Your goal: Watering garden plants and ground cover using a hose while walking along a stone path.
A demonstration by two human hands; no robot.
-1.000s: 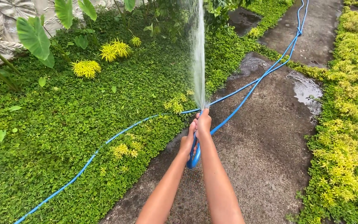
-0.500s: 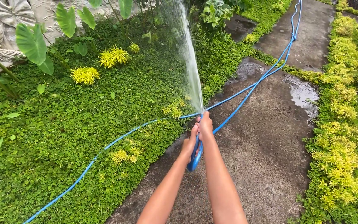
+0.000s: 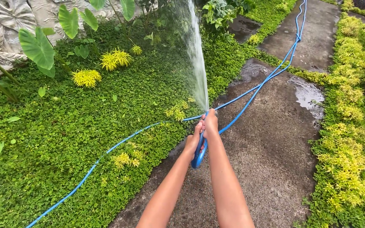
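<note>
Both of my hands grip the end of a blue garden hose (image 3: 199, 155) at arm's length. My right hand (image 3: 210, 123) is closed over the hose tip. Just behind and below it, my left hand (image 3: 192, 142) is wrapped around the hose. A fan of water (image 3: 196, 50) sprays up and away from the tip over the green ground cover (image 3: 85, 126) towards the plants at the back. The rest of the hose runs across the stone path (image 3: 267, 147) and loops back over the greenery to the lower left.
Large-leaved plants (image 3: 39, 46) and yellow tufts (image 3: 86, 77) stand at the back left before a pale carved wall (image 3: 5, 17). A puddle (image 3: 309, 95) lies on the path. A yellow-green border (image 3: 347, 139) lines the right side.
The water spray swung to the left and then back a little to the right. My hands stayed on the hose and shifted only slightly.
</note>
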